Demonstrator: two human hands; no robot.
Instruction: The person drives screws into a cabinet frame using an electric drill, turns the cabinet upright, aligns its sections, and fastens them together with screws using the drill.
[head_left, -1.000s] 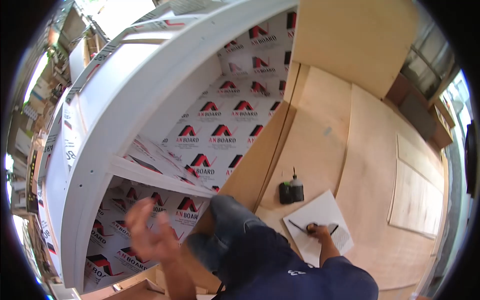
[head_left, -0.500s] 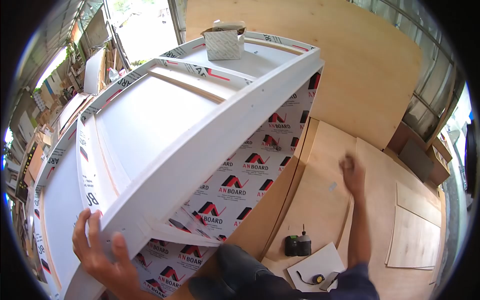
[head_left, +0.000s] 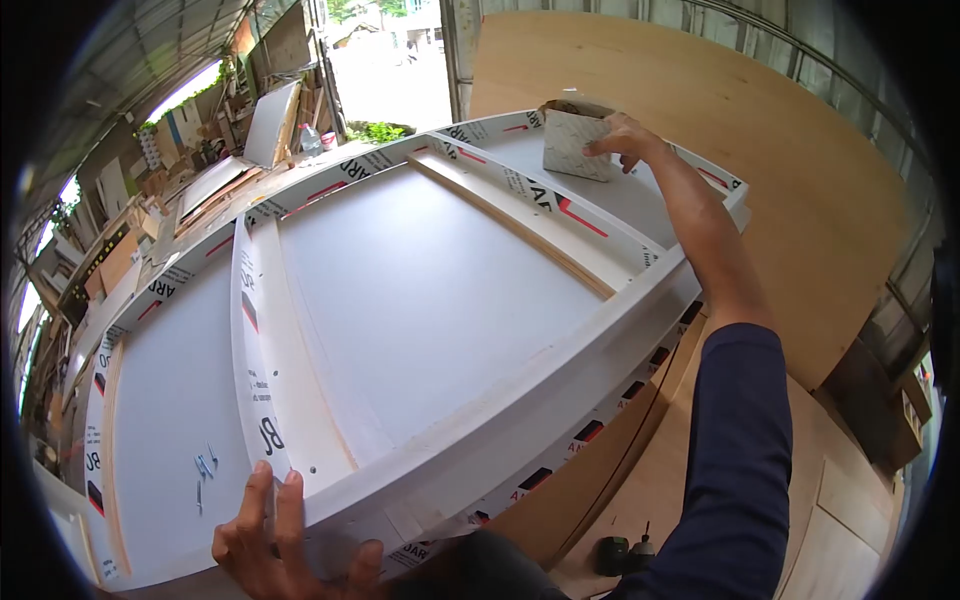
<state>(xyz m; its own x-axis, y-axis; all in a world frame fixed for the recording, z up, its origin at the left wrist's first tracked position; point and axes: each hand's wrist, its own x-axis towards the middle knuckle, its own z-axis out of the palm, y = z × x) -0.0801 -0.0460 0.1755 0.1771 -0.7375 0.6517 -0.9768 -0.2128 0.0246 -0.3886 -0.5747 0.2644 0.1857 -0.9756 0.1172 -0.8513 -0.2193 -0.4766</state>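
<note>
A large white panel frame (head_left: 500, 415) with curved ribs and printed board strips lies across the view. At its near edge, my left hand (head_left: 275, 535) has fingertips over the rim and the thumb on the outer side. My right hand (head_left: 630, 138) reaches to the far end and grips the right side of a small cardboard box (head_left: 575, 148), which stands on the panel with its top flaps open. What is inside the box is hidden. Several loose screws (head_left: 204, 466) lie in the left bay, close to my left hand.
A dark cordless drill (head_left: 625, 553) rests on plywood sheets (head_left: 840, 530) at the lower right. Behind the frame leans a big plywood sheet (head_left: 800, 180). Stacked boards and offcuts (head_left: 215, 185) fill the left side, with a plastic bottle (head_left: 309, 140) among them.
My right hand has moved from above the plywood on the right up to the box and taken hold of it. My left hand remains at the frame's edge. The view has shifted left.
</note>
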